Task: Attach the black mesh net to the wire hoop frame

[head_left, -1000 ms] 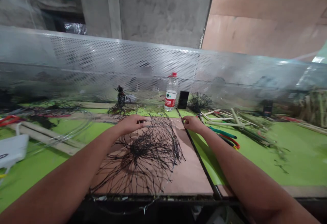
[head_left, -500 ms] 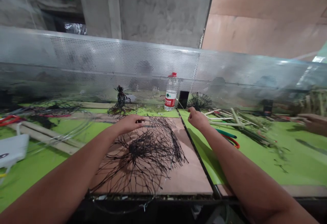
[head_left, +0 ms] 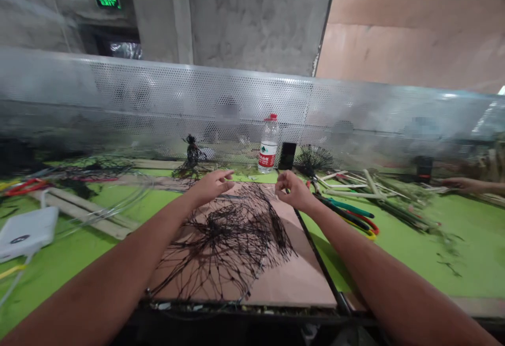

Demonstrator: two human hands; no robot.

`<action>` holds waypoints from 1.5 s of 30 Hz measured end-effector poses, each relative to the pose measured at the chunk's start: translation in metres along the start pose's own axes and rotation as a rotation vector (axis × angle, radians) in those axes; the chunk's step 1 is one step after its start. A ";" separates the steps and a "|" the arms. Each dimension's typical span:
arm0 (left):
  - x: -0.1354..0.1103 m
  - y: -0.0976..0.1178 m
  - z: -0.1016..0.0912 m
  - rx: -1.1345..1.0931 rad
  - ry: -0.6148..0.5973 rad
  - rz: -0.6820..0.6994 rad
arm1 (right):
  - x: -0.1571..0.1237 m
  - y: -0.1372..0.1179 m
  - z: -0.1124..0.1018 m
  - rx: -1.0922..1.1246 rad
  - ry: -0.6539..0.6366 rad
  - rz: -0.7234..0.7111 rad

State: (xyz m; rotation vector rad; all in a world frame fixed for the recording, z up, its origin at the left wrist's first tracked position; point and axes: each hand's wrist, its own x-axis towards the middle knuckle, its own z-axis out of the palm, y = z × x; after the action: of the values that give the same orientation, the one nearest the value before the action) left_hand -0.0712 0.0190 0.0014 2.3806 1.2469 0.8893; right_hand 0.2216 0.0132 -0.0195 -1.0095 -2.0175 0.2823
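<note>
A black knotted net [head_left: 221, 230] lies spread over a pinkish wooden board [head_left: 300, 288], its strands gathered in a dark bunch near the middle. My left hand [head_left: 211, 187] is just above the net's far left edge, thumb and forefinger apart with no object visible between them. To the right, my right hand [head_left: 292, 191] hovers over the board's far right corner with its fingers curled into a pinch. Whatever those fingers hold is too small to make out. The strands directly below my left hand are partly hidden.
Behind stand a water bottle [head_left: 268, 146], a dark phone-like slab [head_left: 288, 155] and a tied black bundle [head_left: 192, 151]. Pliers [head_left: 351, 212] and cut stems [head_left: 371, 183] lie right; wooden strips [head_left: 84, 212] and a white device [head_left: 29, 233] left. Another person's hand [head_left: 463, 185] reaches in far right.
My right hand has come left and nearer, closer to my left hand. My left thumb and forefinger have parted. The view has shifted slightly, showing more of the pliers.
</note>
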 end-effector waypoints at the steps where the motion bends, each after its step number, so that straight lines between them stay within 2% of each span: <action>1: -0.002 0.003 -0.001 -0.151 -0.015 -0.004 | -0.002 -0.007 0.004 0.024 -0.049 -0.041; 4: -0.007 0.013 0.000 -0.462 -0.095 0.042 | -0.008 -0.019 0.010 0.027 -0.142 -0.144; 7: -0.009 0.021 0.002 -0.618 -0.030 0.031 | -0.011 -0.023 0.010 -0.026 -0.186 -0.204; 11: -0.007 0.025 0.006 -0.766 0.055 -0.018 | -0.012 -0.026 0.004 -0.084 -0.223 -0.238; 15: -0.009 0.030 0.012 -0.793 0.025 0.016 | -0.011 -0.039 0.003 -0.106 -0.179 -0.217; 18: -0.011 0.036 0.023 -0.689 -0.069 0.022 | -0.011 -0.051 0.013 0.020 -0.142 -0.106; 20: -0.013 0.040 0.032 -0.633 -0.118 0.039 | -0.011 -0.056 0.022 0.160 -0.169 -0.021; 22: -0.013 0.042 0.039 -0.617 -0.144 0.078 | -0.011 -0.059 0.029 0.204 -0.191 -0.014; 25: -0.011 0.039 0.037 -0.561 -0.184 0.074 | -0.010 -0.061 0.029 0.098 -0.135 -0.057; 27: -0.007 0.030 0.025 -0.435 -0.216 0.025 | -0.009 -0.057 0.025 0.040 -0.077 -0.008; 29: -0.002 0.015 0.010 -0.195 -0.144 -0.018 | -0.008 -0.051 0.022 0.014 -0.064 0.059; 31: 0.004 -0.003 -0.003 0.037 -0.096 -0.067 | -0.008 -0.041 0.021 -0.001 -0.113 0.086; 33: 0.011 -0.021 -0.010 0.254 -0.211 -0.080 | -0.008 -0.032 0.024 -0.022 -0.173 0.097; 36: 0.021 -0.042 -0.007 0.435 -0.458 0.033 | -0.008 -0.021 0.030 -0.024 -0.199 0.128; 38: 0.026 -0.048 0.000 0.491 -0.553 0.047 | -0.007 -0.018 0.033 -0.016 -0.182 0.119; 42: 0.037 -0.051 0.009 0.522 -0.544 -0.018 | -0.006 -0.017 0.035 -0.087 -0.170 0.066; 45: 0.042 -0.051 0.012 0.523 -0.561 -0.044 | -0.010 -0.019 0.039 -0.210 -0.229 0.107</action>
State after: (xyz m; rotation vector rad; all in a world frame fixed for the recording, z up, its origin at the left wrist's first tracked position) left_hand -0.0776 0.0834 -0.0185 2.6844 1.3889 -0.1638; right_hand 0.1843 -0.0002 -0.0392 -1.2678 -2.2379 0.2561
